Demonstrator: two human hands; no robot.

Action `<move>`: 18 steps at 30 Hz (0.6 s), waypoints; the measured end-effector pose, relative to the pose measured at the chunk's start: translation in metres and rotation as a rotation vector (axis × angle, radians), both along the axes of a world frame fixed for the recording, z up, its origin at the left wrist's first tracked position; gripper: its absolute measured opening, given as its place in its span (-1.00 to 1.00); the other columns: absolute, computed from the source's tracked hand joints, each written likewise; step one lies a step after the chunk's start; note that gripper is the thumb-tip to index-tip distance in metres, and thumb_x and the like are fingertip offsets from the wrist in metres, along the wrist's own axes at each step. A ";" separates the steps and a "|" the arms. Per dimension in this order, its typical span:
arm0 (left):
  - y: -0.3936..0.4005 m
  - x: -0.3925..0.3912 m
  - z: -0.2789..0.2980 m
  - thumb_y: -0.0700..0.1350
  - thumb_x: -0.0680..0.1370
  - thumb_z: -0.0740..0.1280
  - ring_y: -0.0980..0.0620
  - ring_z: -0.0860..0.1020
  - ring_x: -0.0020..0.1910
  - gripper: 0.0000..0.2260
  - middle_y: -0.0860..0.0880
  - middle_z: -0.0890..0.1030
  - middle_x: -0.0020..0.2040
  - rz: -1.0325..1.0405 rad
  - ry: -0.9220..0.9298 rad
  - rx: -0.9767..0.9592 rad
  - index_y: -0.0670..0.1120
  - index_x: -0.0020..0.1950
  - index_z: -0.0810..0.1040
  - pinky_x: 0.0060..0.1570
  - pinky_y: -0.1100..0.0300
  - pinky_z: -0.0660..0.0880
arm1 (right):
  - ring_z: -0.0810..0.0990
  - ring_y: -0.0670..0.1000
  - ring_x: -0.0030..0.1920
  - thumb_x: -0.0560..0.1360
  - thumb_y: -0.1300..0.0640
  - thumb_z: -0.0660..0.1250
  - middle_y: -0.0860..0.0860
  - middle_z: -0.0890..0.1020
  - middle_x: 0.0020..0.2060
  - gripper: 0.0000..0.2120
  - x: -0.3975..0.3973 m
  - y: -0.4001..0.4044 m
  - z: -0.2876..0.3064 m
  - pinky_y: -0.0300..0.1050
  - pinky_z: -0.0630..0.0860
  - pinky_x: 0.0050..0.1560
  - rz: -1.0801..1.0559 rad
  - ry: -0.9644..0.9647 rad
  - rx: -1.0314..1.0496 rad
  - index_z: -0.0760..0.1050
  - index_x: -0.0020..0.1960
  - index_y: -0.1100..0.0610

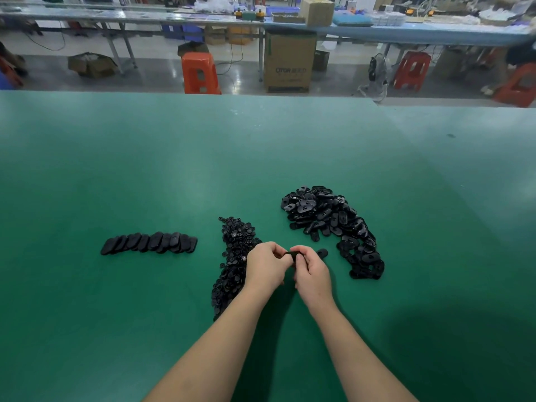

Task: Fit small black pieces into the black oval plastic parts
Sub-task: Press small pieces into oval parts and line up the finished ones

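Observation:
My left hand point(265, 265) and my right hand point(311, 271) meet over the green table point(145, 169), both pinching one black oval part point(291, 254) between their fingertips. Whether a small piece sits in it is hidden by my fingers. A long heap of small black pieces point(235, 256) lies just left of my left hand. A larger heap of loose oval parts point(330, 221) curves to the right of my right hand. One single oval part point(322, 253) lies beside my right hand. A neat overlapping row of oval parts point(149, 243) lies further left.
Beyond the table's far edge stand an orange stool point(200, 73), a large cardboard box point(290, 63), more red stools point(412, 71) and a long workbench point(377, 30) with boxes on it.

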State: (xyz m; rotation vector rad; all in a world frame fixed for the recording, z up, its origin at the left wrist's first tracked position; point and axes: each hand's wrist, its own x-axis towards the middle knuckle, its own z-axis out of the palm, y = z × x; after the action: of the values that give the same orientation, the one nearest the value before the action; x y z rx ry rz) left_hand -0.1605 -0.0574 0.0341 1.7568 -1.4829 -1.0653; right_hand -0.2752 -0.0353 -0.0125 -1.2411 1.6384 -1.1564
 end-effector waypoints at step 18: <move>0.001 0.000 -0.005 -0.18 0.55 0.36 0.23 0.51 -0.26 -0.88 0.09 0.63 -0.18 -0.128 -0.209 -0.212 -0.06 0.02 0.68 -0.22 0.47 0.44 | 0.66 -0.06 -0.04 0.63 0.23 0.30 -0.09 0.69 -0.13 -0.85 -0.001 -0.002 -0.003 -0.01 0.60 0.06 -0.037 -0.039 -0.061 0.54 -0.01 -0.02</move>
State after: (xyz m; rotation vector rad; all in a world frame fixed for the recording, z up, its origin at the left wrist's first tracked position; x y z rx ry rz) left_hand -0.1600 -0.0569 0.0293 1.6812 -1.7870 -0.7693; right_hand -0.2759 -0.0376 -0.0157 -1.2232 1.6150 -1.2541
